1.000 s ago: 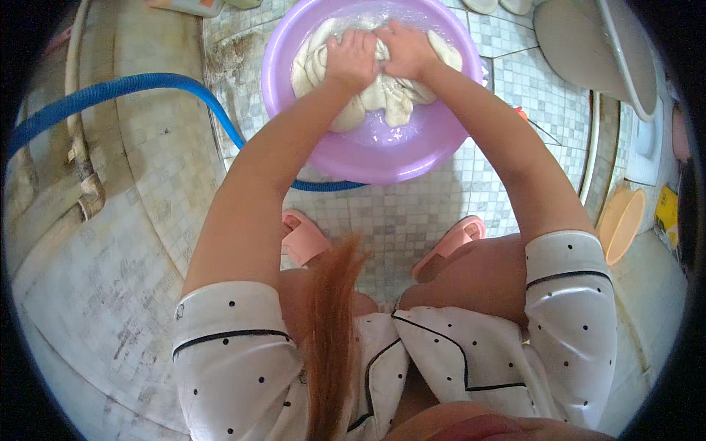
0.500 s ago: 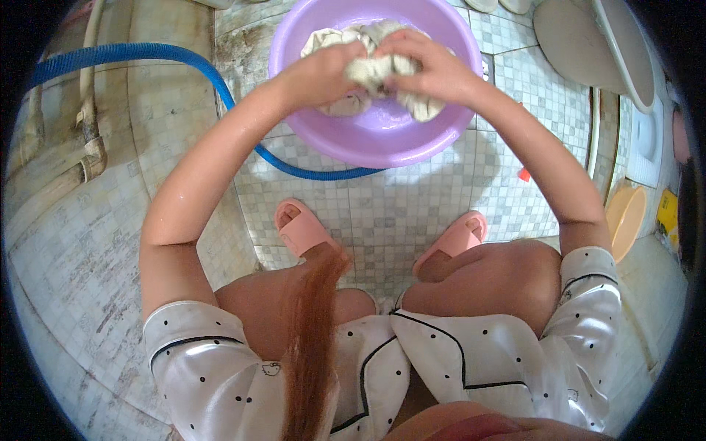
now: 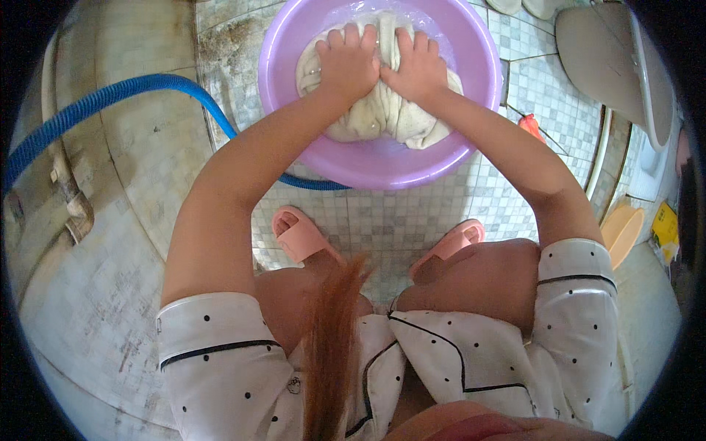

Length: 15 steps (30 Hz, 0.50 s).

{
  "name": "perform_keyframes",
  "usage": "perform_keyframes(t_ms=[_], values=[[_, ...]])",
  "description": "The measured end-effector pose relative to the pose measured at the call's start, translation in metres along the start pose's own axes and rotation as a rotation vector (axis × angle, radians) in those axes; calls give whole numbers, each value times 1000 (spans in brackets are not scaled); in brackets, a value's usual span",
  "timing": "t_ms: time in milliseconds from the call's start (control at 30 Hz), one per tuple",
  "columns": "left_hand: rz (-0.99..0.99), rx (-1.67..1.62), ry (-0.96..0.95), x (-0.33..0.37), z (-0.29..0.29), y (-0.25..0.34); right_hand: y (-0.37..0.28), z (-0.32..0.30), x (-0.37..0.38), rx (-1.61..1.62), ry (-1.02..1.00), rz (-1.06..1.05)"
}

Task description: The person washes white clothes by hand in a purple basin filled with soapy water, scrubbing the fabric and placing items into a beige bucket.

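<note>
A wet off-white cloth [image 3: 382, 110] lies bunched in a round purple basin [image 3: 397, 173], with a little water along the basin's far side. My left hand [image 3: 349, 65] presses flat on the cloth, its fingers spread toward the far rim. Beside it my right hand [image 3: 417, 70] rests on the cloth too, palm down with the fingers apart. The two thumbs nearly meet over the middle of the cloth. What kind of garment or cloth it is, I cannot tell.
A ribbed blue hose [image 3: 132, 87] curves from the left and passes under the basin's near side. On the right stand a large beige tub-like object [image 3: 599, 62], an orange-yellow basin [image 3: 622, 234] and a yellow packet [image 3: 665, 231]. A small red object [image 3: 531, 126] lies on the tiles.
My hands have gone from gripping and lifting the bunched cloth to pressing flat on it. The cloth now lies lower and more spread in the basin. The view has shifted slightly.
</note>
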<state>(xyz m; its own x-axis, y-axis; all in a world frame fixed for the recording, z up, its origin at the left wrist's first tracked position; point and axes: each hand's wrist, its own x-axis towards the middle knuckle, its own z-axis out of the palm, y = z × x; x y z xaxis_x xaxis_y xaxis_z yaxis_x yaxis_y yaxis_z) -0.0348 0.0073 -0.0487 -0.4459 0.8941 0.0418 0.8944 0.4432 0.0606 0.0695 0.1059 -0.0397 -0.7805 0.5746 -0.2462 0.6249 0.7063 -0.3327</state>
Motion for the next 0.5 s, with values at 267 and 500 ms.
perform_keyframes(t_ms=[267,500], values=[[70,-125,85,38,17,-16,-2,-15,37,140,-115,41],[29,-39,-77,64,7,-19,30,-28,53,454,-181,158]])
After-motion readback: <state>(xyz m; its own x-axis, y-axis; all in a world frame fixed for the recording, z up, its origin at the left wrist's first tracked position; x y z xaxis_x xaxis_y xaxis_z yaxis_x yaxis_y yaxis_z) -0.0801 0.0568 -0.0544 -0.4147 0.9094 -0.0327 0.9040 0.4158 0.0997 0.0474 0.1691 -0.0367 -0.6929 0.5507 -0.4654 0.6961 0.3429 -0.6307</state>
